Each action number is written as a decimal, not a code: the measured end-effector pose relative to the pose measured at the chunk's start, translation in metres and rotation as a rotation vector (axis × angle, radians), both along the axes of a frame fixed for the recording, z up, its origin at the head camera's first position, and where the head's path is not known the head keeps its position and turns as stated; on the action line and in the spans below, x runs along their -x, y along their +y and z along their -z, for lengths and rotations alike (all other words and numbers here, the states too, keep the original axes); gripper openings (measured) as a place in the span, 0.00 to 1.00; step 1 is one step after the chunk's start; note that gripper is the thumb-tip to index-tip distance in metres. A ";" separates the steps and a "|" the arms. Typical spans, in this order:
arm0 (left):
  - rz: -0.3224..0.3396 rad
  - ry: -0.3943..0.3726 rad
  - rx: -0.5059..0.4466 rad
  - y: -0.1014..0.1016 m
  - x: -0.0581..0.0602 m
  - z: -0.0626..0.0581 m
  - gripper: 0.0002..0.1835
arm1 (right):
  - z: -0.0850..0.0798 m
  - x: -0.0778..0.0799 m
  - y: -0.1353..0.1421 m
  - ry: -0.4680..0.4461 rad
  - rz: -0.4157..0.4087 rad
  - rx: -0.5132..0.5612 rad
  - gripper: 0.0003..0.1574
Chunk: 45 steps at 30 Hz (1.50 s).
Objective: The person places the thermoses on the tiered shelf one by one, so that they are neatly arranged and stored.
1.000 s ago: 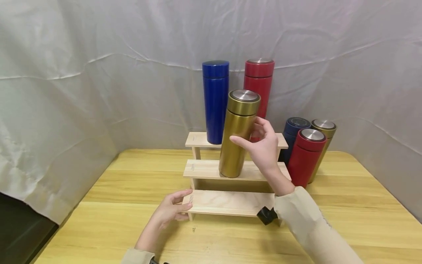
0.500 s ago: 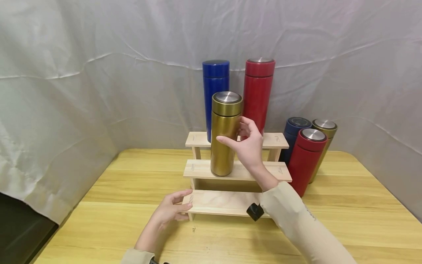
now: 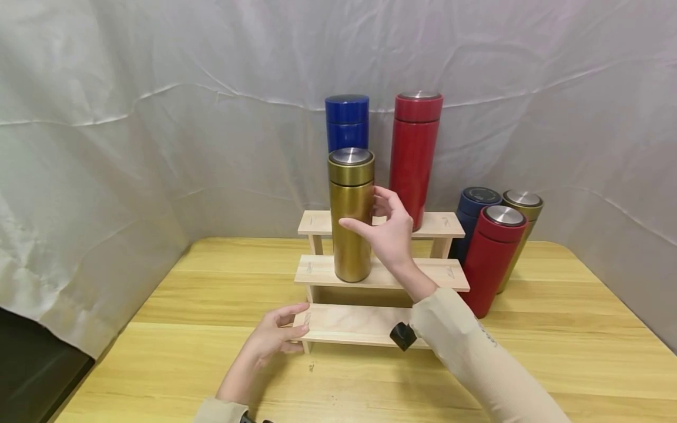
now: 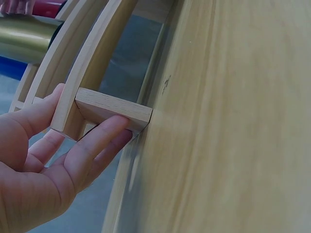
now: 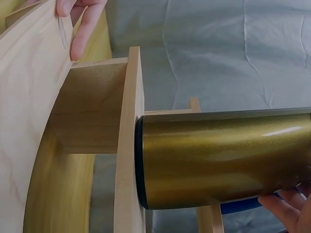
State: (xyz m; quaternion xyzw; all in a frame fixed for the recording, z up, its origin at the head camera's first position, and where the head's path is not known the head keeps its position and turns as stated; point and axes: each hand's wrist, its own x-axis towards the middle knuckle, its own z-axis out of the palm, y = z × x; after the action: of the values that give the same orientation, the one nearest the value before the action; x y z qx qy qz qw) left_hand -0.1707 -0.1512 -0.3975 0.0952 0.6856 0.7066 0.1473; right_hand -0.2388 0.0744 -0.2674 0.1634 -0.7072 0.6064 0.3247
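Observation:
My right hand (image 3: 390, 235) holds a gold thermos bottle (image 3: 351, 226) by its side, thumb in front. The bottle stands upright on the left part of the middle step of a three-step wooden stand (image 3: 354, 324). Seen from the right wrist, its dark base ring is right at the shelf board (image 5: 127, 145). My left hand (image 3: 274, 333) grips the left end of the lowest step. In the left wrist view, the thumb lies at the top of the board and fingers (image 4: 97, 145) press at the side leg (image 4: 114, 107).
On the top step stand a blue thermos (image 3: 347, 123), partly hidden behind the gold one, and a tall red thermos (image 3: 415, 164). Right of the stand, a shorter red bottle (image 3: 489, 264), a dark blue one (image 3: 468, 226) and another gold one (image 3: 523, 235) cluster on the wooden table (image 3: 211, 294).
My right hand has carried the gold bottle leftward along the middle step, from in front of the red bottle to in front of the blue one. The left hand has stayed in place.

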 end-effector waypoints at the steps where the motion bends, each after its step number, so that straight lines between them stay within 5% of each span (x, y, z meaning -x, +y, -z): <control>1: 0.000 0.001 0.001 0.000 0.000 0.000 0.30 | 0.000 0.000 0.000 -0.003 -0.003 -0.003 0.43; 13: 0.006 0.004 -0.005 0.000 0.000 0.001 0.29 | -0.005 -0.005 -0.006 -0.044 -0.052 -0.025 0.39; 20: 0.004 0.005 0.000 0.000 0.000 0.000 0.29 | -0.031 -0.034 -0.012 -0.085 -0.071 -0.039 0.37; 23: 0.002 0.002 -0.001 0.000 0.000 0.000 0.29 | -0.032 -0.035 -0.011 -0.107 -0.090 -0.051 0.37; 32: -0.008 -0.012 -0.005 0.001 -0.001 -0.001 0.29 | -0.028 -0.036 -0.003 -0.152 -0.171 -0.069 0.36; 45: -0.004 -0.010 -0.007 0.001 0.000 0.000 0.29 | -0.019 -0.039 0.011 -0.132 -0.178 -0.045 0.25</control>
State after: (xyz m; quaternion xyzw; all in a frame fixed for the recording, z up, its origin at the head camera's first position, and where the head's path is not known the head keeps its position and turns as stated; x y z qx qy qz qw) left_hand -0.1705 -0.1506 -0.3977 0.0909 0.6825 0.7097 0.1492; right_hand -0.1996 0.0857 -0.2482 0.1924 -0.7232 0.6263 0.2187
